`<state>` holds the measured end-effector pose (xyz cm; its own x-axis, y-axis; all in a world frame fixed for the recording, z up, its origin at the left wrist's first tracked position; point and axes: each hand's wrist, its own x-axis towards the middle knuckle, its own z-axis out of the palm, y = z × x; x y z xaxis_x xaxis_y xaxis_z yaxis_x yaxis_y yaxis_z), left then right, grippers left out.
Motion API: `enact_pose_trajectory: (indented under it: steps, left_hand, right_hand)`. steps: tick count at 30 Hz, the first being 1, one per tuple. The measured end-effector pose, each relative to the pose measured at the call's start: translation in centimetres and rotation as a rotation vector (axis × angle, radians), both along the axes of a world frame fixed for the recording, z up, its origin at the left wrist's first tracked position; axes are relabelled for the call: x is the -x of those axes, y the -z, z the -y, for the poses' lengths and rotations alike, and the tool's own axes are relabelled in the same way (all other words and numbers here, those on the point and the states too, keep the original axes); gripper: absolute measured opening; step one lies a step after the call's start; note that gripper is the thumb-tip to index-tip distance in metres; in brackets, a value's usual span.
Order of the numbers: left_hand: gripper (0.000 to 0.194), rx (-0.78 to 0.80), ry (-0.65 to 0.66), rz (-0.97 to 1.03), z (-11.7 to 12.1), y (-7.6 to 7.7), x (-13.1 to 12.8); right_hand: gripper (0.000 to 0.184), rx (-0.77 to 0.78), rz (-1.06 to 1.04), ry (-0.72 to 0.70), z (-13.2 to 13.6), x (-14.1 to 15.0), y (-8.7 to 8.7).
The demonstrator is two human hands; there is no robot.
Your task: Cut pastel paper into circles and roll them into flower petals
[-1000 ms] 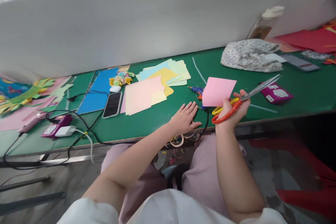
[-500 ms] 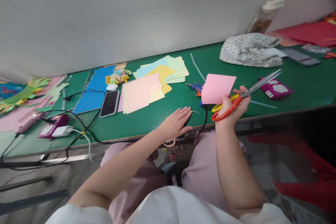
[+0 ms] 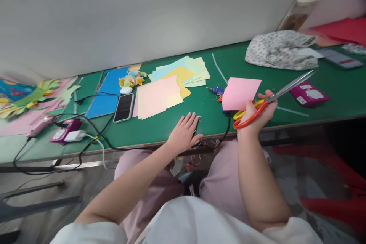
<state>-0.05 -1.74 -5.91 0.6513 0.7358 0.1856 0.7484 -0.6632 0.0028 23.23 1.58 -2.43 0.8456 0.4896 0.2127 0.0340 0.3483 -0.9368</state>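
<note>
My left hand [image 3: 184, 132] lies with fingers spread at the front edge of the green table [image 3: 154, 131]. Thin paper scraps [image 3: 198, 142] show beside its thumb. My right hand [image 3: 259, 116] is closed around a pair of scissors [image 3: 251, 118] with red and yellow handles, the long blades pointing up and right. Between its thumb and fingers a pink square of paper [image 3: 241, 93] is also gripped. Just behind that paper sits a blue glue gun [image 3: 217, 91], partly covered from view.
Pastel paper sheets [image 3: 156, 99], a phone [image 3: 124, 108] and a blue board [image 3: 107, 91] lie left of centre. Cables run to a purple power socket [image 3: 66, 131]. On the right are a purple box [image 3: 309, 94], a patterned cloth [image 3: 281, 51] and a bottle [image 3: 303, 9].
My left hand has slid a little left along the table edge. The curled strips under it at the edge show less now. My right hand keeps the scissors and pink paper.
</note>
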Motion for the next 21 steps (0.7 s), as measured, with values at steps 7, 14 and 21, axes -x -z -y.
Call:
enact_pose_trajectory:
  steps: [7, 14, 21]
  left_hand:
    - [0.038, -0.013, 0.223, 0.157, 1.0, 2.4, 0.5]
    - [0.034, 0.31, 0.447, 0.215, 2.0, 3.8, 1.3]
    - [0.037, 0.729, -0.042, 0.34, 2.2, 3.4, -1.0]
  right_hand:
    - [0.051, -0.021, 0.007, -0.017, -0.1, 0.0, 0.2]
    - [0.051, -0.017, -0.011, -0.004, -0.2, -0.1, 0.2]
    - [0.052, -0.011, -0.016, -0.008, -0.2, -0.2, 0.1]
